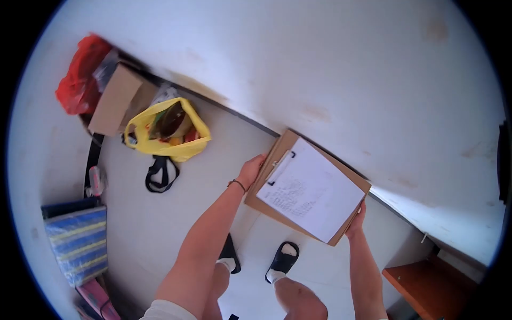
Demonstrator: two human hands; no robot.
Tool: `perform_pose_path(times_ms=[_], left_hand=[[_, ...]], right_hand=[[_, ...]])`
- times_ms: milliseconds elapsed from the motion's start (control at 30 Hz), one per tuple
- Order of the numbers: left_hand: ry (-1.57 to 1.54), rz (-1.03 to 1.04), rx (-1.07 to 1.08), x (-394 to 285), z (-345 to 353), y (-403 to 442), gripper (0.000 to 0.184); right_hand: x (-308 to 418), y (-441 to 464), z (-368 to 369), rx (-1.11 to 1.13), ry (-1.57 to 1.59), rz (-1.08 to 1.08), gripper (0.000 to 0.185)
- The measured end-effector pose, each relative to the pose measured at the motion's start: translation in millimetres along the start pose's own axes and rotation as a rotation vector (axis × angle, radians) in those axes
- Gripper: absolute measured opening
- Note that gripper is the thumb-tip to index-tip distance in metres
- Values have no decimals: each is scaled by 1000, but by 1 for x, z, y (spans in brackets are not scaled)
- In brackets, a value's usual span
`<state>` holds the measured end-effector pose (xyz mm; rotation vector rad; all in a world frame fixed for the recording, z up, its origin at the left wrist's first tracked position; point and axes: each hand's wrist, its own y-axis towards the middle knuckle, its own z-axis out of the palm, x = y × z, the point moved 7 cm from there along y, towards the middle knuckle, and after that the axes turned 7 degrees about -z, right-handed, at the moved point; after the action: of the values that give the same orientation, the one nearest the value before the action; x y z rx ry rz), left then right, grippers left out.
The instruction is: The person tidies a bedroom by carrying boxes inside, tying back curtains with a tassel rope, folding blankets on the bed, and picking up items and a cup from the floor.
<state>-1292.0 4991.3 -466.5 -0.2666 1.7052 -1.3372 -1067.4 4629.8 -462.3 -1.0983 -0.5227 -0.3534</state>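
A brown clipboard (260,201) is held tilted out in front of me, above the floor and close to the wall. White sheets of paper with handwritten lines (312,189) lie on it under the metal clip (281,168). My left hand (252,170) grips the clip-side edge, its fingers partly hidden behind the board. On the opposite edge, near the lower right corner, my right hand (357,218) is closed on the board. Most of that hand's fingers are out of sight underneath.
A yellow bag (184,152) with mixed items stands by a cardboard box (117,101) and a red plastic bag (80,74). A black strap (161,174) lies on the floor. A striped bag (80,242) is at left, a wooden piece of furniture (426,288) at lower right.
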Motion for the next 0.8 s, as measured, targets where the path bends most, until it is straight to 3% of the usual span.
perform_pose_path(times_ms=[67, 133, 200, 233, 267, 300, 333, 400, 467, 500, 533, 633, 700, 800], left_hand=[[343, 303, -226, -4, -38, -46, 50], [252, 230, -464, 40, -84, -89, 49], [-86, 112, -394, 85, -117, -190, 41], [-313, 38, -283, 102, -124, -250, 37], [-436, -8, -240, 115, -135, -312, 34], [-408, -94, -281, 125, -152, -375, 33], [-495, -82, -365, 148, -171, -430, 33], [-417, -81, -571, 163, -211, -564, 31], [-449, -27, -759, 166, -238, -691, 30], [-514, 150, -877, 154, -244, -767, 29], [-565, 328, -998, 133, -249, -849, 28], [-305, 879, -1430, 75, -211, -1129, 18], [6, 1056, -1696, 76, -151, -1295, 14], [233, 1204, -1935, 125, -56, -1452, 30]], right_hand=[[4, -12, -5, -82, 47, 112, 96], [23, -67, -17, -220, -110, 100, 104], [37, -132, -41, -323, -341, 121, 107], [34, -155, -76, -259, -421, 142, 100], [40, -212, -60, -375, -505, 237, 90], [44, -246, -63, -370, -662, 316, 87], [45, -261, -86, -356, -716, 357, 78], [66, -338, -26, -321, -868, 287, 51], [61, -372, 5, -177, -1007, 345, 49], [58, -400, 40, -158, -1119, 288, 29], [52, -417, 78, 68, -1274, 234, 27], [19, -469, 182, 697, -1648, -1, 23], [7, -519, 229, 986, -1838, -202, 24], [-5, -579, 248, 891, -1874, -44, 21]])
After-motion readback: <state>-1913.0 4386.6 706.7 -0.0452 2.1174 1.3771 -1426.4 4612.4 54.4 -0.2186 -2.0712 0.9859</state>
